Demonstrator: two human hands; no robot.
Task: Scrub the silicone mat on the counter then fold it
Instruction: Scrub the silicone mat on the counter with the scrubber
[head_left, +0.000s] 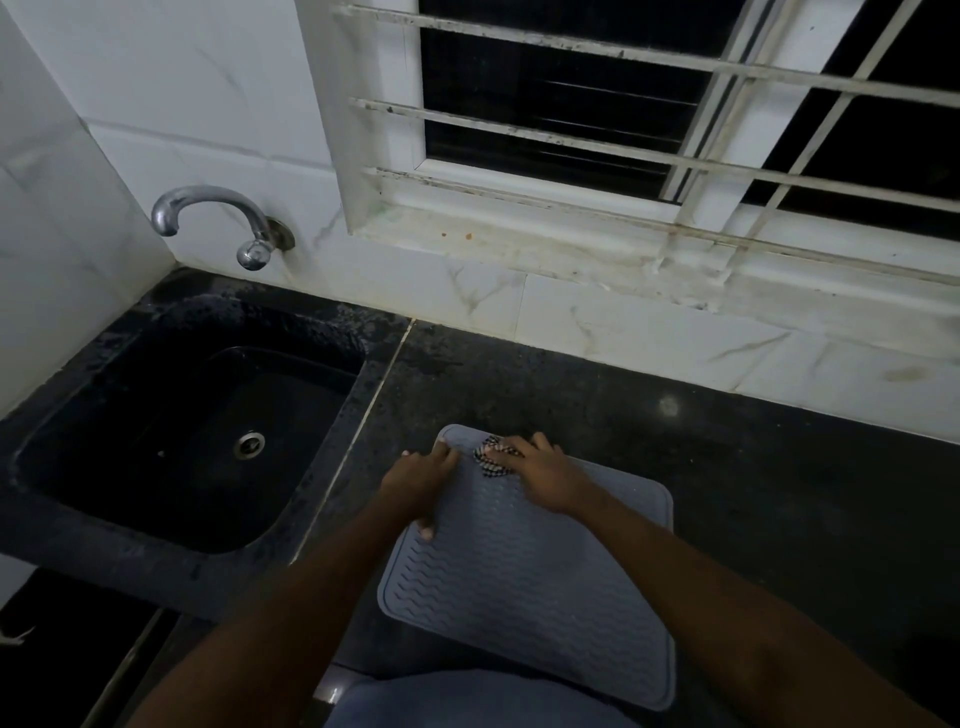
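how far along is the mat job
Done: nothing clearly finished. In hand: scrubbing, the right hand holds a checked cloth on the far end of the silicone mat while the left hand presses its left edge. Left: folding; the mat lies flat on the counter.

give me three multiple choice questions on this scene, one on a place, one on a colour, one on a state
1. Where is the checked cloth?
A. in the sink
B. on the far end of the mat, under the right hand
C. on the window ledge

2. What colour is the mat?
A. grey
B. red
C. yellow

3. How does the mat lie?
A. rolled up
B. folded in half
C. flat on the counter

Answers:
1 B, the right hand's fingers hold the checked cloth against the mat's far end.
2 A, its ribbed surface is grey against the black counter.
3 C, it lies spread flat, with the left hand pressing its left edge.
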